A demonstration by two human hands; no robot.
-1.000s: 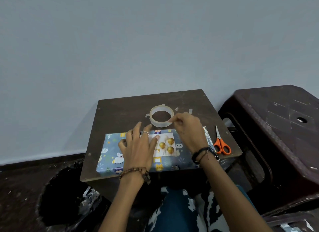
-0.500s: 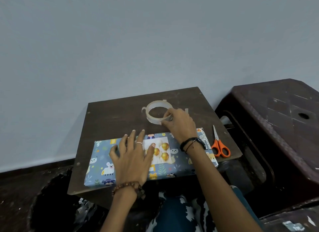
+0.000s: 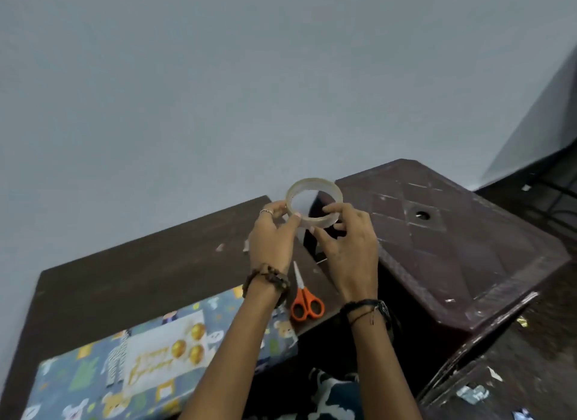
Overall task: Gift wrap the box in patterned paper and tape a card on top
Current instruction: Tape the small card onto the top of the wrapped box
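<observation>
The box (image 3: 78, 379), wrapped in blue paper printed with animals, lies at the near edge of the dark table (image 3: 131, 272). A white card (image 3: 156, 360) with gold balloons rests on top of it. Above the table's right end, both hands hold up a clear tape roll (image 3: 313, 201). My left hand (image 3: 273, 237) grips its left side, thumb against the rim. My right hand (image 3: 346, 241) pinches its lower right edge with fingers over the band.
Orange-handled scissors (image 3: 304, 301) lie on the table's right end, below my hands. A dark maroon plastic stool (image 3: 452, 241) stands to the right. Small tape bits (image 3: 220, 247) sit on the table. Paper scraps (image 3: 471, 394) litter the floor at lower right.
My right hand lifted the tape roll off the table. My left hand left the card and box and joined it on the roll. The view swung right.
</observation>
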